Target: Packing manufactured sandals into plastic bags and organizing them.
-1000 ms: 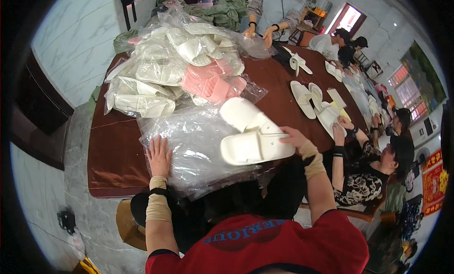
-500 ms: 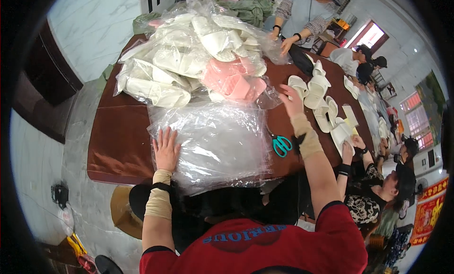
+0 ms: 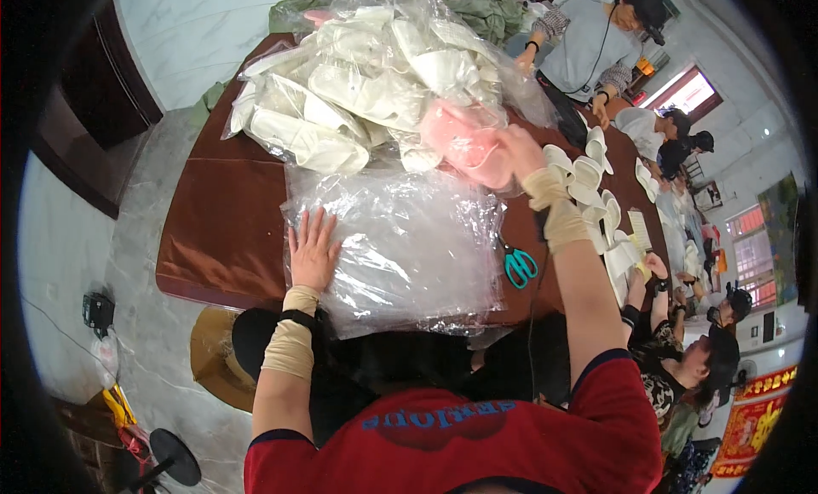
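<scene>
My left hand [image 3: 313, 254] lies flat with fingers spread on the left part of a stack of clear plastic bags [image 3: 409, 255]. My right hand [image 3: 520, 156] is closed at the right side of a pair of pink slippers [image 3: 460, 143] in a clear bag; its fingertips are partly hidden. Behind the stack rises a heap of white slippers [image 3: 375, 77], wrapped in clear plastic. Teal-handled scissors [image 3: 520, 267] rest on the table just right of the stack.
Loose white slippers [image 3: 586, 172] stand on the right of the brown-covered table [image 3: 221, 230]. One co-worker [image 3: 588, 55] is at the far side; another [image 3: 682, 366] handles a white slipper at the right. A tan hat [image 3: 220, 358] is by the table's near left edge.
My right hand has moved from above the loose white slippers to the bagged pink slippers and closed on them. My left hand stays on the bags. The whole view has shifted slightly.
</scene>
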### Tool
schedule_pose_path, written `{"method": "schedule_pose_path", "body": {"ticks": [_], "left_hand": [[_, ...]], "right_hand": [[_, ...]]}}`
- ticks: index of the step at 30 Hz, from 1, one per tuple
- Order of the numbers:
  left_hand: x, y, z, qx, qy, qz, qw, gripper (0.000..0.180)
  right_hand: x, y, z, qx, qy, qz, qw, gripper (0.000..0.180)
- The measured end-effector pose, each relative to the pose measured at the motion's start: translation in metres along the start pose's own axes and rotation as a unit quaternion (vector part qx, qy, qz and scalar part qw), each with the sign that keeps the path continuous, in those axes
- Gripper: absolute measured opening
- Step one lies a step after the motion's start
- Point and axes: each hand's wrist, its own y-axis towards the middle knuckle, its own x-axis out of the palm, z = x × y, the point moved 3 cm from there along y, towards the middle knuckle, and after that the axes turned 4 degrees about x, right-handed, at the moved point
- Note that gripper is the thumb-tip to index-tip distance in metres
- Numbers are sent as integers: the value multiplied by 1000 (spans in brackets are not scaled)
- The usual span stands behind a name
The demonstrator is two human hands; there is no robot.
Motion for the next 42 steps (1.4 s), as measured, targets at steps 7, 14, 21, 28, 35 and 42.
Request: {"method": "schedule_pose_path", "body": {"ticks": [7,14,21,28,35,42], "left_hand": [[2,-2,-4,2,12,18,1000,49],[4,-6,-6,2,5,40,999,48],[9,-5,-6,1,-1,52,999,47],[9,-8,-8,12,1,36,999,49],[8,-7,-8,4,6,28,1000,44],[8,-2,-10,2,12,24,1000,43]], "right_hand": [[-96,-47,15,174,238,-87,951,14],[-136,-61,-58,272,464,-138,832,12],[-89,-30,-152,307,698,-56,644,23],[-47,-49,-104,365,577,-8,731,24],[26,-162,-44,391,337,-304,801,18],[83,-160,-93,332,459,-149,811,9]]}}
